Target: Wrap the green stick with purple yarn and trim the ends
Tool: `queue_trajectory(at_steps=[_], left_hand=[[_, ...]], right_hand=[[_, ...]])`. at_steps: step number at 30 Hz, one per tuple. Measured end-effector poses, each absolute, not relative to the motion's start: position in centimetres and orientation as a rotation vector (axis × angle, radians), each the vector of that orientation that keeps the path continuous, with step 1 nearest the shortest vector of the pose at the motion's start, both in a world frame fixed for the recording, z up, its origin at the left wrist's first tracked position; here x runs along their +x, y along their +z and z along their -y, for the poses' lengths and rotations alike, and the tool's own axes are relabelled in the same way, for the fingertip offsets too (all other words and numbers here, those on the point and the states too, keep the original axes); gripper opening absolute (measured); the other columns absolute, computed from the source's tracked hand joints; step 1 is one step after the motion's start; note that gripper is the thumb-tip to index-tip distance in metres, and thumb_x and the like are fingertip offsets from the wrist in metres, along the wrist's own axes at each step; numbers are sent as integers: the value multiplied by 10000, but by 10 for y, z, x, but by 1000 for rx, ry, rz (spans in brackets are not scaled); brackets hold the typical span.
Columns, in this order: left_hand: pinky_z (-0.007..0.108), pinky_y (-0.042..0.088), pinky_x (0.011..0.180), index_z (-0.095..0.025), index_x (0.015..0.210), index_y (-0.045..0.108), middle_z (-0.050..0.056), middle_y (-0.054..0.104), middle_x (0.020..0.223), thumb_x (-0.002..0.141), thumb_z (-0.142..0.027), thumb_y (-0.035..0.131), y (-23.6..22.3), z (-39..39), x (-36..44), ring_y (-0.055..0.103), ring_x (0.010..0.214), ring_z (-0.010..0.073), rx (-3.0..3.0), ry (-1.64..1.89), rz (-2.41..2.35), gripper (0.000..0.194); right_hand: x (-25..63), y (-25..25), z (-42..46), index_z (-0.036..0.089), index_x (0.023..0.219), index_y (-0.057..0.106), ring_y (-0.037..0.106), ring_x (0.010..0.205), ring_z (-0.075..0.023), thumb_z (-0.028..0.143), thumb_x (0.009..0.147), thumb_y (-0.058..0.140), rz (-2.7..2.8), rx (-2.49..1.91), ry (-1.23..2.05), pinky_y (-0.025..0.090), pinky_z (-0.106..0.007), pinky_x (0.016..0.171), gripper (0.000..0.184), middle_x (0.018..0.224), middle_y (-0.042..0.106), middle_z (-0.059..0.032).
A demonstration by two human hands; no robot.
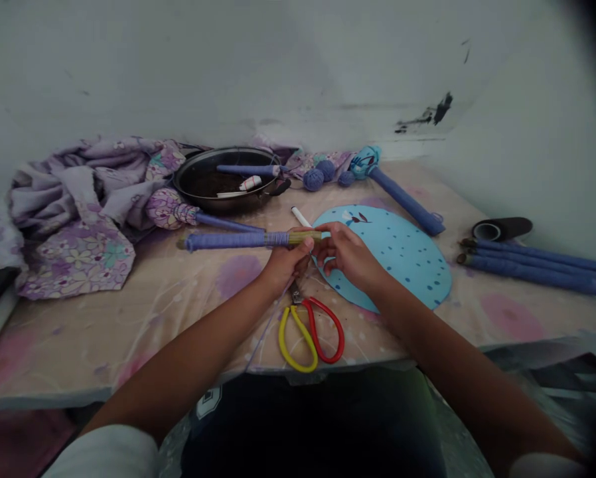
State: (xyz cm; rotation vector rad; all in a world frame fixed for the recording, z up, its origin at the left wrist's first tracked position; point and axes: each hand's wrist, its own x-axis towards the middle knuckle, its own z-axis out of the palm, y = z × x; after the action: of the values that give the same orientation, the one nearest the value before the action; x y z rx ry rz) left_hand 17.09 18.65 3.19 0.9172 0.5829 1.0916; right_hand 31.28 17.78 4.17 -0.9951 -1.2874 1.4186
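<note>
My left hand (287, 260) is closed around a stick (238, 239) wrapped in blue yarn, held level above the table. The stick's right end shows bare yellowish wood. My right hand (348, 252) pinches that bare end, with a thin blue thread running down from it. Just below both hands lie scissors (310, 335) with one yellow and one red handle loop. A light blue dotted paper disc (402, 255) lies under my right wrist.
A dark metal pan (228, 178) with a wrapped stick inside stands at the back. Purple floral cloth (79, 212) is heaped at the left. Blue yarn balls (320, 176), a long blue wrapped handle (407, 199), several wrapped sticks (541, 265) and a dark tape roll (500, 229) lie right.
</note>
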Motion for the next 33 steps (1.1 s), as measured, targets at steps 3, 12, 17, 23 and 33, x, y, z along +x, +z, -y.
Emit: queue_trajectory(at_steps=[3,12,17,23,33], left_hand=[[179,124,351,-187,937,532,-124,337,428,663,-420,718,33,-186,172,218,315,16,942,1085,-605,406],[175,140,357,-188,1024,544,-110,380,446,673,-327,709,31,-188,169,256,330,21,986,1056,-561,412],[159,138,352,-205,956,536,-127,294,417,694,-379,694,33,-188,168,203,320,19,873,1112,-601,351],[160,143,352,-182,931,596,-119,270,409,692,-349,693,33,-188,169,204,315,17,887,1091,-586,307],[162,149,355,-199,1060,560,-123,272,418,716,-450,666,33,-189,166,162,326,22,864,1067,-541,439]], right_hand=[[310,42,-179,209,859,484,509,415,-89,665,776,491,1235,-1049,1474,361,-192,352,463,600,572,19],[306,45,-179,194,782,494,477,418,-75,503,755,622,1289,-982,1411,341,-191,350,335,578,533,43],[305,37,-175,217,862,518,582,802,-156,280,755,621,1662,-961,836,495,-289,621,161,889,590,-29],[305,39,-176,227,889,444,567,619,-123,443,839,522,1518,-995,1060,455,-255,514,235,757,576,8],[306,40,-176,226,786,484,549,747,-147,335,804,584,1738,-891,740,457,-313,678,149,809,573,-16]])
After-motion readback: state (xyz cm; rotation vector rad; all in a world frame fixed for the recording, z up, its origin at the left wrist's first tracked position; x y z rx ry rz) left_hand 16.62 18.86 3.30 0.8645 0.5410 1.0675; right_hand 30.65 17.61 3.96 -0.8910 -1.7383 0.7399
